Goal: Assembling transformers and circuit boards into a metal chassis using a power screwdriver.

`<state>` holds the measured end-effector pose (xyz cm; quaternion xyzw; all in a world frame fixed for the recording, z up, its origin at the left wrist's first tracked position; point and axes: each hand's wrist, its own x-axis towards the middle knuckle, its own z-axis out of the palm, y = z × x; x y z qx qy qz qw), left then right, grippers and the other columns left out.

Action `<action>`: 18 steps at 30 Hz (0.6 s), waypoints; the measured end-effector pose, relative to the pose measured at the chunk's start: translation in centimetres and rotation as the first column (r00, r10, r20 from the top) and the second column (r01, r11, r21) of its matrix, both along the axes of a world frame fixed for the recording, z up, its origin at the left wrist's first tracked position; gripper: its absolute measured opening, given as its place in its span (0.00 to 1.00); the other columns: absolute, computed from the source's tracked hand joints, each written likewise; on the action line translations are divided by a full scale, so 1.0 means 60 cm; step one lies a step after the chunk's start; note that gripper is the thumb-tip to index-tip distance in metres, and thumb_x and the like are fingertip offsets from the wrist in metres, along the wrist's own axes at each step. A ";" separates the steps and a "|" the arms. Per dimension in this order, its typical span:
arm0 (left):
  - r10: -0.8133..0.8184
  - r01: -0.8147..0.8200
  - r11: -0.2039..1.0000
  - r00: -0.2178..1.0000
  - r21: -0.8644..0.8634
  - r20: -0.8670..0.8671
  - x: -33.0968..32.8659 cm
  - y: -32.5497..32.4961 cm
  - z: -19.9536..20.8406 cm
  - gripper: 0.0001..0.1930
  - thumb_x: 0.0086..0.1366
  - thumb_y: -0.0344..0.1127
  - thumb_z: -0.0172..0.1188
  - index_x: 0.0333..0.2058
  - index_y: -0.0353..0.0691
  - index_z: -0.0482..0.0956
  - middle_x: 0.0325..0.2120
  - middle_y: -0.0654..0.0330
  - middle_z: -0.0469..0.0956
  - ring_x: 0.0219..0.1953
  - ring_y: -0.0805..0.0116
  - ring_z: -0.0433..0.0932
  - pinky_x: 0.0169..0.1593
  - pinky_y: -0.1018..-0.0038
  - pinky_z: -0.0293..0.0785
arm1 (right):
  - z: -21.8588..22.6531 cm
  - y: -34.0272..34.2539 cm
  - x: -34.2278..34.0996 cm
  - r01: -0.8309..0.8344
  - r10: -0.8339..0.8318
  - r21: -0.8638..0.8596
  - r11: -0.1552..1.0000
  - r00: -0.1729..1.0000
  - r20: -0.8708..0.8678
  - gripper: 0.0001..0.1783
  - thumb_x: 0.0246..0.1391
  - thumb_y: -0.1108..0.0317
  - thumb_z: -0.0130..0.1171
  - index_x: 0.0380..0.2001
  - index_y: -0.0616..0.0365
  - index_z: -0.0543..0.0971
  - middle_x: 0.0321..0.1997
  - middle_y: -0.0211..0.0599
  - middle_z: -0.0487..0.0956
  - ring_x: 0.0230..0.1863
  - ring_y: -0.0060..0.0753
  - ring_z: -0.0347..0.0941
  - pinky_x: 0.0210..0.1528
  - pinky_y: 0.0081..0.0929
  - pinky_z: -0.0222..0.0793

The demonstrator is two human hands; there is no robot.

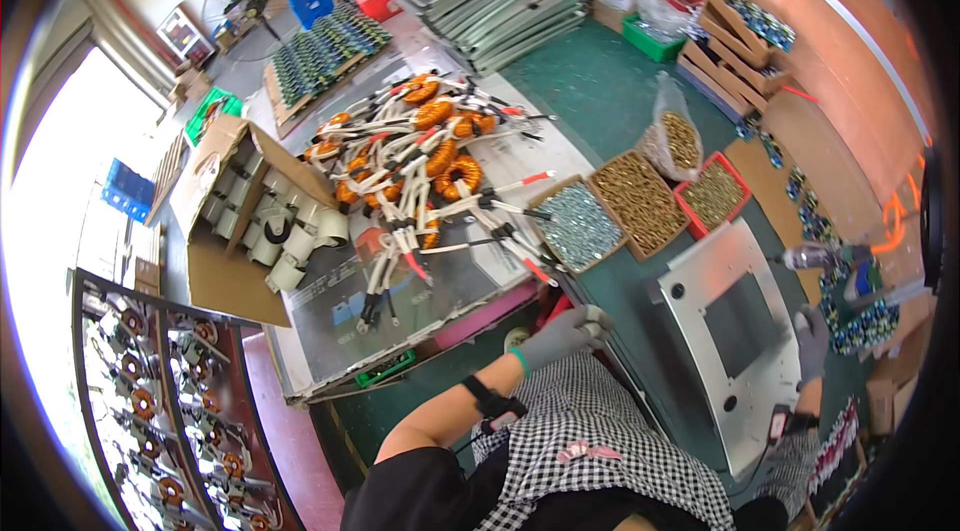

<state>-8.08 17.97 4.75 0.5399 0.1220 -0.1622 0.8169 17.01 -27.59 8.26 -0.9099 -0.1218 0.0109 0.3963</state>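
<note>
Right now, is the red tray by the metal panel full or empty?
Not empty: small brass-coloured hardware spreads wall to wall across the red tray; its depth I can't tell.

From the wearer's head, the fisheye view looks steeply down and forward over the checked apron [625,421], with the left hand [568,336] and right hand [811,343] near below it, and spans the green bench [570,91] from near edge to far end.
</note>
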 end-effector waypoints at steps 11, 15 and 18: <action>0.977 -0.947 0.055 0.116 0.318 0.179 -0.097 0.558 0.038 0.22 0.67 0.41 0.54 0.54 0.34 0.67 0.37 0.56 0.76 0.36 0.70 0.74 0.40 0.73 0.72 | 0.103 0.287 -0.080 -0.080 0.086 0.070 0.994 0.993 -0.084 0.07 0.55 0.75 0.48 0.35 0.63 0.75 0.30 0.28 0.72 0.32 0.16 0.65 0.35 0.18 0.61; 0.948 -0.744 -0.122 0.109 0.657 0.299 -0.093 0.693 -0.010 0.27 0.63 0.44 0.56 0.55 0.31 0.66 0.47 0.48 0.74 0.47 0.60 0.74 0.50 0.70 0.69 | 0.077 0.344 -0.121 -0.193 0.192 0.044 0.980 0.981 0.022 0.08 0.53 0.76 0.48 0.35 0.64 0.75 0.29 0.29 0.72 0.31 0.19 0.66 0.35 0.19 0.64; 0.858 -0.409 -0.343 0.230 0.846 0.459 -0.069 0.785 -0.001 0.33 0.61 0.50 0.56 0.55 0.28 0.65 0.51 0.41 0.71 0.52 0.50 0.73 0.54 0.65 0.68 | 0.068 0.350 -0.150 -0.097 0.101 0.055 0.994 0.991 -0.088 0.08 0.54 0.76 0.48 0.35 0.64 0.75 0.30 0.29 0.72 0.32 0.19 0.67 0.36 0.19 0.64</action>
